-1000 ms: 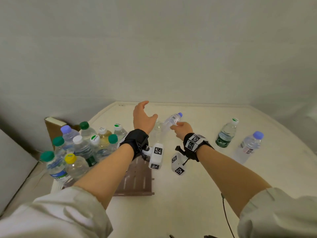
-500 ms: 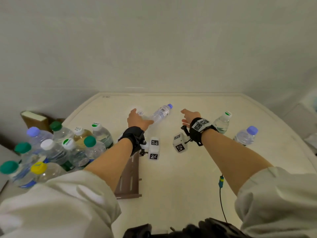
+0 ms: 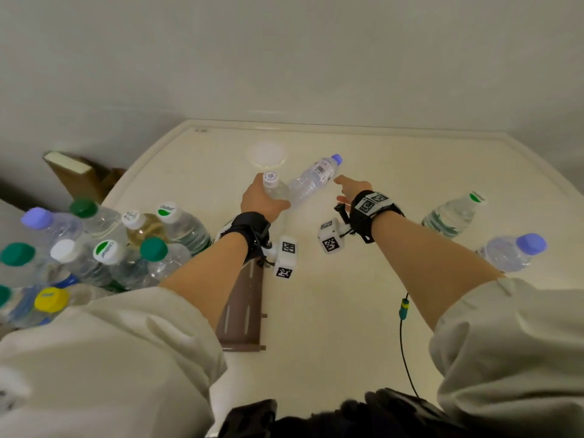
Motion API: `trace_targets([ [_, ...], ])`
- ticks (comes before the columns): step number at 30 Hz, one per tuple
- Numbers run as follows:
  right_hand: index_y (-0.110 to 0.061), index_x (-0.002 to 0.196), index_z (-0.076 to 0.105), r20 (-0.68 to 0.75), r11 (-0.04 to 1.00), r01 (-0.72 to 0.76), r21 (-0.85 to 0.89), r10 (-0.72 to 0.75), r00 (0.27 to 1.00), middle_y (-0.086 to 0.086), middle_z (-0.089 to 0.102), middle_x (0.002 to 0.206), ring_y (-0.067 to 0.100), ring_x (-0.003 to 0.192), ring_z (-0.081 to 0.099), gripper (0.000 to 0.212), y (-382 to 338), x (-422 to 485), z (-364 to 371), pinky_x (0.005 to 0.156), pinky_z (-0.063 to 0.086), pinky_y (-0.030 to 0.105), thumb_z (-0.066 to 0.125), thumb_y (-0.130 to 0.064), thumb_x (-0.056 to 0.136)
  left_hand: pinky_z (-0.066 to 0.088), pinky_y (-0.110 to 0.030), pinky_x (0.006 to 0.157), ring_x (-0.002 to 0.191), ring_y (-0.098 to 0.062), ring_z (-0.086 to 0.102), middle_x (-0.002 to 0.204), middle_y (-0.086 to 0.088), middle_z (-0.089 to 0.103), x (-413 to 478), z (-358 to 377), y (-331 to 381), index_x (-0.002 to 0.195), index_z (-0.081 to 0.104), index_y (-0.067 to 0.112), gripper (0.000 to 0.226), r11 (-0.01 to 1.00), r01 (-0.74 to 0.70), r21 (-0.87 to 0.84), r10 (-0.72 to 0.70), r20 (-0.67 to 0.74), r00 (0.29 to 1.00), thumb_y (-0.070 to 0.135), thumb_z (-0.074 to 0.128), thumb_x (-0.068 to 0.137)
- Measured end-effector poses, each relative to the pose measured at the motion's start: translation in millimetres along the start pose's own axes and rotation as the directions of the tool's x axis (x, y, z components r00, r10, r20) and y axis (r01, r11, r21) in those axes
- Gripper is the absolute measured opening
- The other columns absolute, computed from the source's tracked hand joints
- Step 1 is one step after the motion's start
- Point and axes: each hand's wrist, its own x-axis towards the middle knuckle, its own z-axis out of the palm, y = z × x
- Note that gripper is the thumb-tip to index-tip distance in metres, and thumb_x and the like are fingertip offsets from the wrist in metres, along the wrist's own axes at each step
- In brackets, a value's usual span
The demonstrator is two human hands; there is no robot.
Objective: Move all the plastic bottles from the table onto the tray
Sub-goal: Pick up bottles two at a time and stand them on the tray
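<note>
My left hand [image 3: 260,199] grips a clear bottle with a white cap [image 3: 272,184] at the middle of the table. Right beside it lies a tilted clear bottle with a purple cap [image 3: 314,178], its base against my left hand. My right hand [image 3: 352,189] is just to its right, fingers stretched toward it and a fingertip close to its neck, holding nothing. The brown tray [image 3: 243,311] lies at the left under my left forearm, with several capped bottles [image 3: 132,245] standing crowded on its left part.
Two more bottles stand on the cream table [image 3: 331,311] at the right: one with a green-and-white cap [image 3: 453,213] and one with a purple cap [image 3: 512,252]. A cardboard box [image 3: 76,172] sits beyond the table's left edge. The wall is close behind.
My right hand let go of the purple-capped bottle, which now lies tilted on the table. My left hand came down and closed round the white-capped bottle. The view tipped downward.
</note>
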Motion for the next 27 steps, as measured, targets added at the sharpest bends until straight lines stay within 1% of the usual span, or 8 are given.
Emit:
trace_targets([
  [2, -0.003, 0.125, 0.056, -0.012, 1.0, -0.004, -0.026, 0.003, 1.0, 0.002, 0.057, 0.078, 0.019, 0.089, 0.063, 0.051, 0, 13, 8, 0.091, 0.054, 0.036, 0.068, -0.033, 0.086, 0.038, -0.025, 0.081, 0.108, -0.026, 0.057, 0.119, -0.005, 0.06, 8, -1, 0, 0.123, 0.049, 0.017, 0.059, 1.0, -0.006, 0.0, 0.006, 0.007, 1.0, 0.019, 0.076, 0.07],
  [6, -0.006, 0.119, 0.056, -0.012, 0.998, -0.017, -0.058, 0.016, 1.0, 0.002, 0.061, 0.085, 0.018, 0.089, 0.063, 0.048, 2, 32, 21, 0.083, 0.053, 0.033, 0.069, -0.036, 0.085, 0.039, -0.025, 0.082, 0.105, -0.024, 0.058, 0.117, -0.003, 0.062, 21, -1, -3, 0.121, 0.051, 0.018, 0.058, 0.999, -0.042, -0.004, 0.042, -0.014, 0.999, 0.017, 0.076, 0.069],
  [8, -0.008, 0.115, 0.058, -0.008, 0.996, -0.031, -0.081, 0.031, 0.999, 0.001, 0.06, 0.08, 0.02, 0.091, 0.064, 0.049, 4, 39, 27, 0.089, 0.053, 0.036, 0.071, -0.041, 0.081, 0.041, -0.026, 0.083, 0.103, -0.024, 0.059, 0.113, -0.002, 0.062, 26, -1, -6, 0.119, 0.052, 0.017, 0.055, 0.998, -0.064, -0.007, 0.064, -0.012, 0.998, 0.016, 0.076, 0.069],
  [14, -0.015, 0.126, 0.054, 0.015, 0.988, -0.05, -0.145, 0.053, 0.998, 0.006, 0.061, 0.105, 0.029, 0.099, 0.065, 0.078, 5, 63, 53, 0.094, 0.052, 0.044, 0.074, -0.059, 0.065, 0.047, -0.028, 0.087, 0.099, -0.019, 0.058, 0.105, 0.006, 0.059, 38, 1, -11, 0.116, 0.054, 0.021, 0.057, 0.994, -0.094, -0.047, 0.092, -0.025, 0.995, 0.013, 0.077, 0.065],
  [17, -0.019, 0.128, 0.048, 0.027, 0.978, -0.06, -0.202, 0.067, 0.997, 0.005, 0.062, 0.107, 0.028, 0.096, 0.065, 0.1, 8, 72, 69, 0.091, 0.052, 0.044, 0.069, -0.073, 0.047, 0.044, -0.025, 0.085, 0.098, -0.017, 0.057, 0.108, 0.005, 0.06, 39, 1, -13, 0.117, 0.054, 0.021, 0.057, 0.993, -0.107, -0.039, 0.106, -0.018, 0.994, 0.011, 0.076, 0.065],
  [20, -0.02, 0.131, 0.044, 0.037, 0.973, -0.08, -0.215, 0.09, 0.995, 0.007, 0.063, 0.108, 0.03, 0.094, 0.064, 0.113, 13, 88, 81, 0.089, 0.052, 0.045, 0.066, -0.076, 0.035, 0.046, -0.027, 0.088, 0.099, -0.019, 0.058, 0.112, 0.001, 0.062, 42, 0, -14, 0.116, 0.053, 0.021, 0.058, 0.993, -0.115, -0.024, 0.115, -0.013, 0.993, 0.011, 0.076, 0.064],
  [23, -0.022, 0.131, 0.045, 0.033, 0.978, -0.076, -0.195, 0.084, 0.996, 0.008, 0.062, 0.107, 0.03, 0.094, 0.064, 0.106, 4, 81, 83, 0.089, 0.052, 0.045, 0.067, -0.071, 0.04, 0.049, -0.031, 0.09, 0.098, -0.019, 0.059, 0.106, 0.005, 0.06, 46, -1, -12, 0.115, 0.054, 0.021, 0.057, 0.993, -0.112, -0.04, 0.113, 0.005, 0.994, 0.009, 0.076, 0.063],
  [27, -0.023, 0.125, 0.048, 0.066, 0.982, -0.083, -0.169, 0.095, 0.993, 0.009, 0.064, 0.102, 0.028, 0.091, 0.065, 0.078, -4, 72, 74, 0.085, 0.055, 0.042, 0.07, -0.055, 0.058, 0.048, -0.028, 0.088, 0.097, -0.018, 0.058, 0.104, 0.008, 0.058, 50, 0, -9, 0.115, 0.054, 0.021, 0.058, 0.993, -0.115, -0.041, 0.116, 0.004, 0.993, 0.009, 0.077, 0.063],
])
